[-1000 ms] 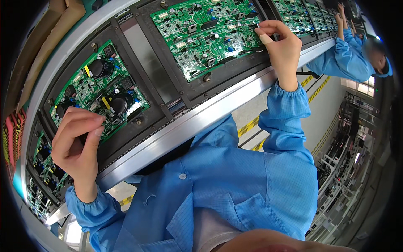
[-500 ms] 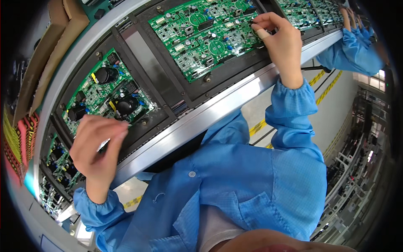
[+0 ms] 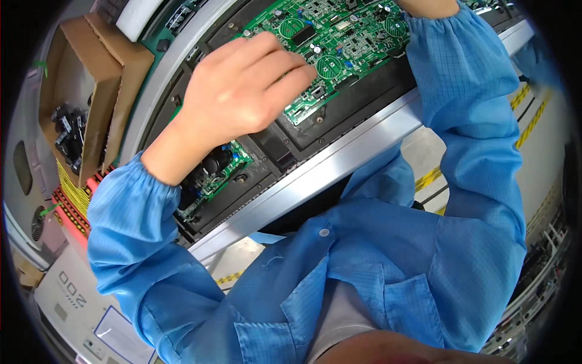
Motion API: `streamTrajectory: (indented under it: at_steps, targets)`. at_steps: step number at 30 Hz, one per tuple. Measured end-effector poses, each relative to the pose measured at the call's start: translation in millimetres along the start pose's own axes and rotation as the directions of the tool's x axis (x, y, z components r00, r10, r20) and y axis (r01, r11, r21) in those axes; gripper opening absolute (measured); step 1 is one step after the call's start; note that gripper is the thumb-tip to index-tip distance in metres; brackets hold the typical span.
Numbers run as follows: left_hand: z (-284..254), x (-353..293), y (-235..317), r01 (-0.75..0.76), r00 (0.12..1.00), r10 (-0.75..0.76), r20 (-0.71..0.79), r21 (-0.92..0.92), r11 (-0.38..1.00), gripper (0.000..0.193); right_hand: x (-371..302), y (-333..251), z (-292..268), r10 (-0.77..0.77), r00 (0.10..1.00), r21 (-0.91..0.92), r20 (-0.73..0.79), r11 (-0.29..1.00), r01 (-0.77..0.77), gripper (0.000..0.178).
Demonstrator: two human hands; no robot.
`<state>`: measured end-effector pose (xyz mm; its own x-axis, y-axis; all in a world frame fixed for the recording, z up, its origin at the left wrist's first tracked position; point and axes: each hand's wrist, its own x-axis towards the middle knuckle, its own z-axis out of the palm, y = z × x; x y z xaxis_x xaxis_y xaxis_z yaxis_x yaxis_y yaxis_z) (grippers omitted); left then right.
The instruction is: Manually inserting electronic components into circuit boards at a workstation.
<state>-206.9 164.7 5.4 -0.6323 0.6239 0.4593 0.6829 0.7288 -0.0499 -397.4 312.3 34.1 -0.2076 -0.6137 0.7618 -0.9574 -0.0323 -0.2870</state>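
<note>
Head view shows the left hand (image 3: 245, 91) above the left part of the large board (image 3: 364, 45), with its back turned to the camera. Its fingers are bent and lie close side by side. The thumb is hidden, so it cannot be told whether the fingers pinch something, or whether they touch the board. The right hand is beyond the upper edge; only the right wrist (image 3: 430, 7) is seen, and the state of those fingers cannot be told.

The large board is green, carries many little parts and round markings, and sits in a dark frame (image 3: 357, 97). To its left lies the small board (image 3: 241, 156), partly covered by the left hand and its wrist, with a black round part (image 3: 215, 162) on it. Along the near side of both boards runs a silver rail (image 3: 315, 173). Farther to the left stands an open cardboard box (image 3: 124, 67), in which black parts (image 3: 70, 136) lie. The left sleeve (image 3: 130, 224) and the right sleeve (image 3: 473, 91) are blue.
</note>
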Motion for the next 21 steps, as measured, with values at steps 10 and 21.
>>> streamTrajectory:
  at_steps: [10, 21]
  targets:
    - [24.7, -0.6, -12.4, -0.132, 0.988, 0.129, 0.08, 0.034, 0.991, 0.025, -16.0, 9.3, -8.9, 0.054, 0.995, 0.184, 0.085, 0.981, -0.068, 0.022]
    - [21.2, -4.5, -11.1, -0.114, 0.988, 0.108, 0.11, 0.053, 0.992, 0.025, -17.5, 8.5, -9.2, 0.031, 0.997, 0.185, 0.077, 0.982, -0.044, 0.024]
